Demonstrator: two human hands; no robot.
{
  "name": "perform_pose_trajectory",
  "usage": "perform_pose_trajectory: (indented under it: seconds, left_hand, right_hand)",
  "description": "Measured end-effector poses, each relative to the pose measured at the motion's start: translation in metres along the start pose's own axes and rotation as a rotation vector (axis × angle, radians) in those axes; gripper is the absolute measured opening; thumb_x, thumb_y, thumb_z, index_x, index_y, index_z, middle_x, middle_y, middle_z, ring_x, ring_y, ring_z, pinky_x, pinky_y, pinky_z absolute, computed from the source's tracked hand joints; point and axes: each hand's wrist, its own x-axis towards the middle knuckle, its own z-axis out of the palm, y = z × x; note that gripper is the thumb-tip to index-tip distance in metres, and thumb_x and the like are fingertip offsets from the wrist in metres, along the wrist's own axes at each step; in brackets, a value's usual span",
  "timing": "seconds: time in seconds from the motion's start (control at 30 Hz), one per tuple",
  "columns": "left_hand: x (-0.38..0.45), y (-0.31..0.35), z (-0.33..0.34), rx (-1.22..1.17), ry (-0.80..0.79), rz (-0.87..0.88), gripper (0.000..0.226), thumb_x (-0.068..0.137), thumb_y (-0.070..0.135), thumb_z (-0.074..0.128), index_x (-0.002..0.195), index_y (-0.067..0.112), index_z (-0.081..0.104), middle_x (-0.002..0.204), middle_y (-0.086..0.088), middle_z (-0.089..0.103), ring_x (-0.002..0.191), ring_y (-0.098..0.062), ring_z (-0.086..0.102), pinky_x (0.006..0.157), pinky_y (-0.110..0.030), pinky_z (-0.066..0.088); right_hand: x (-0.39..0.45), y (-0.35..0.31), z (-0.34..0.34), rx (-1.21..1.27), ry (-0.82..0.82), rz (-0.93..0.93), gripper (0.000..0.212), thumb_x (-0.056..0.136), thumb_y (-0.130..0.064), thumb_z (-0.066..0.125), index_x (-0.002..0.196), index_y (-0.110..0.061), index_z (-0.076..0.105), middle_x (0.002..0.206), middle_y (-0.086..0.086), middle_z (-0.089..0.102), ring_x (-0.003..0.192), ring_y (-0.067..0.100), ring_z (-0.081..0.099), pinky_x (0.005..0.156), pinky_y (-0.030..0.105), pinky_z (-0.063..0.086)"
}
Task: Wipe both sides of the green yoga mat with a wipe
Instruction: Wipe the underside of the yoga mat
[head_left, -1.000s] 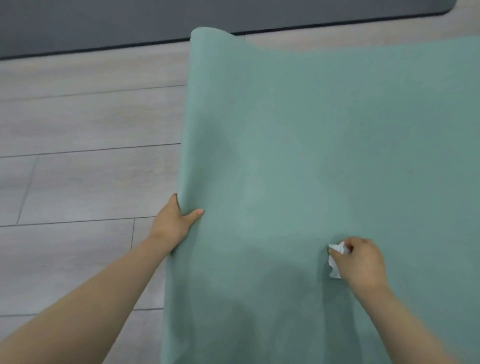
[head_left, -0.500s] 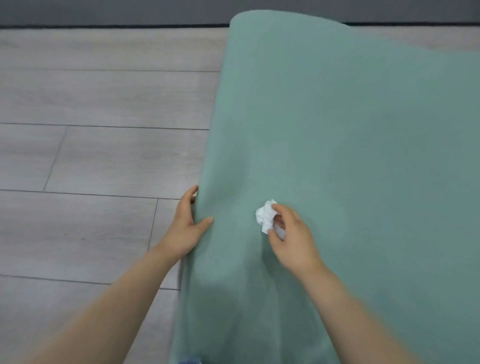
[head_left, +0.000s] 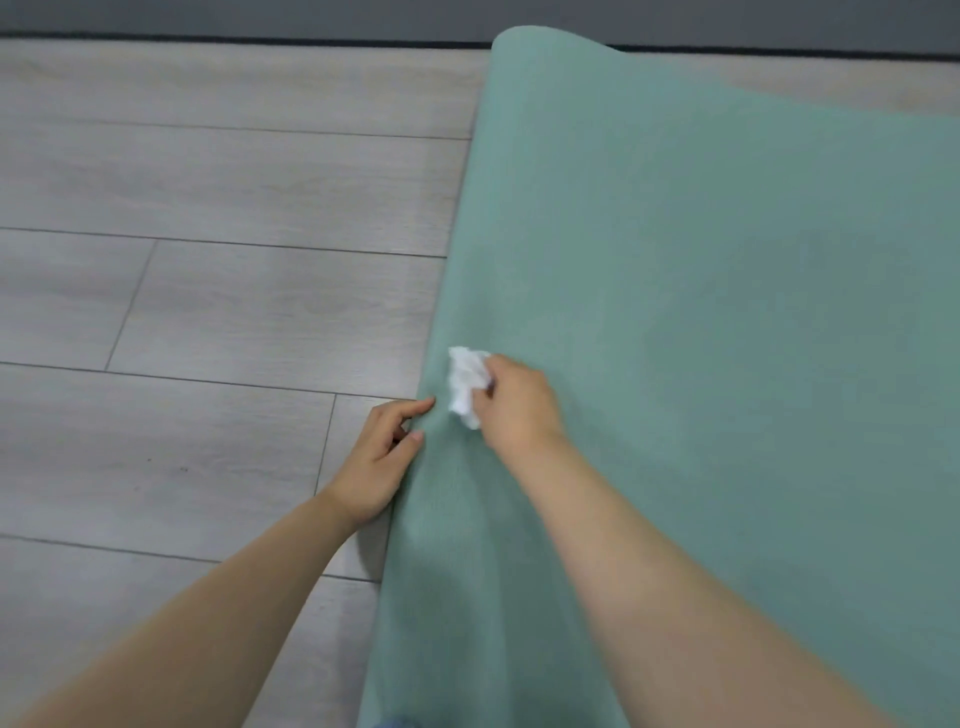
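The green yoga mat (head_left: 701, 270) is spread over the floor and fills the right half of the view, with its far left corner curled upward. My right hand (head_left: 511, 400) holds a crumpled white wipe (head_left: 465, 382) and presses it on the mat close to the left edge. My left hand (head_left: 382, 452) pinches that left edge of the mat between thumb and fingers, just left of the wipe.
Light grey wood-look floorboards (head_left: 208, 312) stretch out to the left of the mat. A dark grey mat or strip (head_left: 260, 18) runs along the far top of the view. A bit of blue fabric (head_left: 395, 722) shows at the bottom edge.
My right hand has slid the wipe leftward across the mat, from mid-mat to the left edge near my left hand. My left hand stays on the mat's edge.
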Motion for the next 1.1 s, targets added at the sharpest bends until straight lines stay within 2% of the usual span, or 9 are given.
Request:
perform_pose_trajectory:
  seconds: [0.13,0.2,0.3,0.47,0.63,0.73,0.87,0.97,1.1]
  left_hand:
    - [0.005,-0.004,-0.005,-0.063,-0.073,-0.02,0.029,0.096,0.008,0.057,0.115,0.028,0.047,0.101,-0.003,0.052,0.076,0.008,0.051,0.075,-0.01,0.043]
    - [0.005,-0.005,-0.004,-0.059,-0.062,-0.018,0.039,0.094,-0.001,0.058,0.118,0.027,0.043,0.102,-0.002,0.053,0.074,0.007,0.052,0.073,-0.013,0.046]
    - [0.003,-0.006,0.0,-0.052,-0.029,-0.022,0.044,0.093,-0.009,0.056,0.123,0.018,0.039,0.099,0.0,0.048,0.07,0.009,0.049,0.072,-0.01,0.044]
    - [0.005,0.002,0.004,-0.065,-0.006,-0.042,0.042,0.092,-0.011,0.055,0.121,0.015,0.039,0.096,0.001,0.049,0.067,0.012,0.048,0.07,-0.007,0.043]
    - [0.004,0.006,0.003,-0.123,0.002,-0.071,0.044,0.092,-0.008,0.057,0.112,0.028,0.043,0.094,0.003,0.05,0.076,-0.006,0.048,0.07,-0.009,0.043]
    - [0.004,0.005,0.001,-0.184,0.0,-0.097,0.039,0.093,-0.006,0.058,0.116,0.022,0.045,0.093,0.001,0.052,0.077,-0.008,0.048,0.069,-0.009,0.044]
    - [0.005,0.006,0.0,-0.21,-0.02,-0.1,0.043,0.092,-0.011,0.054,0.116,0.023,0.044,0.099,0.002,0.051,0.08,-0.008,0.046,0.071,-0.007,0.042]
    - [0.005,0.003,-0.004,-0.193,-0.046,-0.091,0.049,0.091,-0.015,0.051,0.115,0.027,0.044,0.105,0.003,0.05,0.082,-0.005,0.046,0.075,-0.008,0.041]
    - [0.005,-0.001,-0.006,-0.171,-0.073,-0.074,0.049,0.091,-0.013,0.053,0.116,0.028,0.043,0.11,0.006,0.051,0.082,-0.002,0.047,0.078,-0.01,0.041]
  right_hand:
    - [0.002,-0.028,0.034,-0.022,-0.151,-0.229,0.032,0.088,-0.017,0.053,0.119,-0.013,0.06,0.115,0.012,0.063,0.105,0.03,0.058,0.088,0.037,0.046]
    - [0.006,0.001,0.018,0.041,-0.185,-0.275,0.036,0.081,-0.009,0.059,0.115,-0.016,0.067,0.118,0.008,0.066,0.108,0.024,0.062,0.095,0.024,0.045]
    - [-0.006,0.066,-0.039,0.057,0.046,-0.06,0.037,0.081,-0.009,0.061,0.116,-0.017,0.068,0.121,0.005,0.066,0.11,0.019,0.062,0.091,0.007,0.034]
    - [-0.031,0.136,-0.091,-0.078,0.307,0.386,0.031,0.086,-0.014,0.054,0.116,-0.015,0.06,0.11,0.017,0.066,0.099,0.035,0.061,0.083,0.036,0.047]
    - [-0.002,0.039,-0.022,0.158,0.19,0.073,0.017,0.087,-0.013,0.06,0.099,-0.01,0.07,0.098,0.016,0.07,0.095,0.031,0.063,0.081,0.03,0.041]
    - [0.0,-0.01,0.011,0.022,0.013,-0.018,0.021,0.087,-0.031,0.062,0.095,-0.013,0.068,0.1,0.011,0.061,0.094,0.028,0.058,0.078,0.031,0.04]
    - [-0.019,0.006,0.011,-0.08,-0.092,-0.217,0.011,0.086,-0.019,0.059,0.093,-0.012,0.064,0.1,0.011,0.058,0.093,0.031,0.058,0.073,0.033,0.039]
    - [-0.029,0.052,-0.021,-0.028,0.077,-0.077,0.01,0.085,-0.021,0.058,0.085,-0.012,0.064,0.093,0.014,0.065,0.087,0.031,0.062,0.066,0.029,0.034]
    - [-0.053,0.147,-0.096,-0.087,0.285,0.395,0.032,0.089,-0.034,0.056,0.088,-0.002,0.058,0.09,0.026,0.065,0.087,0.041,0.063,0.067,0.036,0.044]
